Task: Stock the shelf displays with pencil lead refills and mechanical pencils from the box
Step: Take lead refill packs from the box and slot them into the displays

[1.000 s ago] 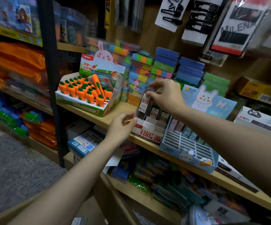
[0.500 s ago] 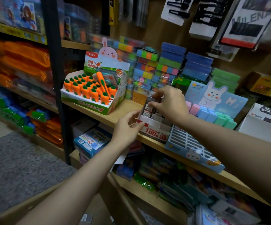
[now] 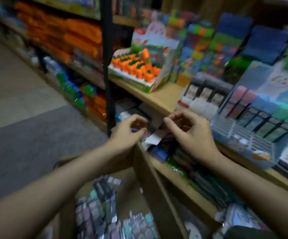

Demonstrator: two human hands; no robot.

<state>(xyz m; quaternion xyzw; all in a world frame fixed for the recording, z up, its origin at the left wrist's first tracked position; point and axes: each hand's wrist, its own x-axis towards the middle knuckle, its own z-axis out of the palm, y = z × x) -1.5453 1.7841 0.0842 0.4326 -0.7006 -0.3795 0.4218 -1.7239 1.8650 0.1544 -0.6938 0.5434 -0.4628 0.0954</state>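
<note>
The view is motion-blurred. The lead refill display, a small white and red tray of dark refill cases, stands on the wooden shelf. My left hand and my right hand hover side by side below the shelf's front edge, fingers loosely curled, nothing visible in either. Beneath my forearms the cardboard box stands open, and several grey and teal packs lie inside.
An orange carrot display sits left of the refills. A pale blue rabbit display with pastel items sits right of them. A black shelf upright runs down the left. Lower shelves are packed with goods. Grey floor mat at left.
Both hands have come down and away from the refill display, with nothing in the right hand now. The camera has tilted down, bringing the open box into view.
</note>
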